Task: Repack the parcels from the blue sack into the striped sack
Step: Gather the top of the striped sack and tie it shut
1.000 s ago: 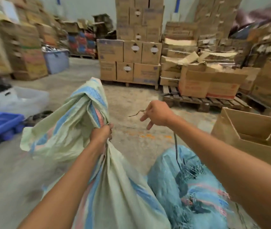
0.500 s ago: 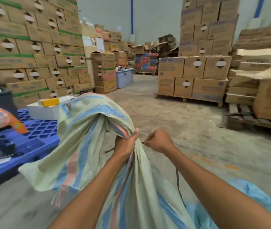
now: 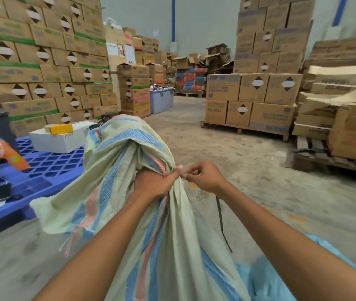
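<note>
Head view: the pale green woven plastic sack with blue and pink stripes point(image 3: 116, 174) stands upright on the floor. Its neck is bunched in the left hand point(image 3: 151, 183), whose fingers curl tight round the cloth. At that neck the right hand point(image 3: 205, 178) pinches a thin dark cord point(image 3: 221, 220), which hangs down beside the striped sack. The 2 hands touch at the thumbs. The light blue woven sack point(image 3: 266, 281) lies low to the striped sack's right, and a blue plastic lattice pallet point(image 3: 49, 164) lies to its left.

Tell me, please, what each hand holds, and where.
Left hand grips the striped sack by its neck; right hand pinches a dark cord at its top.
</note>
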Motion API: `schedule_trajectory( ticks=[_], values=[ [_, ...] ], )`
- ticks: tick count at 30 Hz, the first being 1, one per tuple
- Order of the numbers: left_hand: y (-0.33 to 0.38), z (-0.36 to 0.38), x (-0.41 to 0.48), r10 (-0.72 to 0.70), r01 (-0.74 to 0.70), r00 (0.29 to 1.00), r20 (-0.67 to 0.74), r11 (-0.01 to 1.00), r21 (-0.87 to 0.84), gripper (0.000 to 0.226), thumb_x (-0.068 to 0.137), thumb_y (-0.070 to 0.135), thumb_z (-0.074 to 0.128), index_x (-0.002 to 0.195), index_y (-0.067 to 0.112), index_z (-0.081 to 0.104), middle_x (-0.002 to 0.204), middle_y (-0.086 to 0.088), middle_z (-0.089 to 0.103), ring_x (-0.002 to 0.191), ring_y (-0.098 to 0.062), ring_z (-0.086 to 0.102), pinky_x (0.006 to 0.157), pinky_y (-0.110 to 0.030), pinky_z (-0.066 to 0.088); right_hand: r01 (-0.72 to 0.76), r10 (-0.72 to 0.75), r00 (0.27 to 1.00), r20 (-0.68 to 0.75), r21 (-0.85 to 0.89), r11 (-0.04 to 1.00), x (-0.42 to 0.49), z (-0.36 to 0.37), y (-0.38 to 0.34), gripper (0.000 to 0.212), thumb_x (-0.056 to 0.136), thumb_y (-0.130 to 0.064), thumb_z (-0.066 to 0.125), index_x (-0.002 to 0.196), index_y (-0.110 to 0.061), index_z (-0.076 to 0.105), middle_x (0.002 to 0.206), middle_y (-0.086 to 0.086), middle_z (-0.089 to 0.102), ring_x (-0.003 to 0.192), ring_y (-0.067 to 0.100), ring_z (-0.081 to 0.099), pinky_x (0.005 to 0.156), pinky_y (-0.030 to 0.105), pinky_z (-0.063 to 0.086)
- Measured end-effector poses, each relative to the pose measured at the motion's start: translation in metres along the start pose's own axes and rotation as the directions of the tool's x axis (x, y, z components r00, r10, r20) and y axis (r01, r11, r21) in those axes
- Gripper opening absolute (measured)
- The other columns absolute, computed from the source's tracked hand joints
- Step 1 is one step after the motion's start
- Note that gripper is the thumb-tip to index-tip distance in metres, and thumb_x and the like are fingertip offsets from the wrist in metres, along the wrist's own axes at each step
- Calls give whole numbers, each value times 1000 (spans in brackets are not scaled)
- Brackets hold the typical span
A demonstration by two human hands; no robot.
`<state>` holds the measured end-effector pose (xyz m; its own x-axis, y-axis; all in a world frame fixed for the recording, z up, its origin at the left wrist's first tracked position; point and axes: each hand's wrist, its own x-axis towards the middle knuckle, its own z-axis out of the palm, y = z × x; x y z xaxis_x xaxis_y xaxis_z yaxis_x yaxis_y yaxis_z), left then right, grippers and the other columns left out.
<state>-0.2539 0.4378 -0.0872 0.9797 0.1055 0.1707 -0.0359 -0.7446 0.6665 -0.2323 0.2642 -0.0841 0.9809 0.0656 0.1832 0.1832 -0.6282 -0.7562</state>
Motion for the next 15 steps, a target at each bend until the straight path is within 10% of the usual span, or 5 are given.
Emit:
schedule_trajectory(
  ticks=[7,15],
  values=[
    [6,-35,0,-179,117,982,60,828,548,126,63,100,19,141,7,50,145,-18,49,133,-33,47,105,-39,40,-145,146,971,188,-19,989,-24,-11,-34,18,91,-18,60,85,-7,72,66,1,62,49,12,42,43,21,29],
    [-19,-32,18,-341,253,902,264,914,316,147,35,110,27,146,16,44,149,-15,46,129,-35,51,106,-46,41,-423,213,895,393,591,687,-86,49,-52,12,103,-17,48,92,-18,53,89,3,78,39,9,37,40,19,19]
  ],
)
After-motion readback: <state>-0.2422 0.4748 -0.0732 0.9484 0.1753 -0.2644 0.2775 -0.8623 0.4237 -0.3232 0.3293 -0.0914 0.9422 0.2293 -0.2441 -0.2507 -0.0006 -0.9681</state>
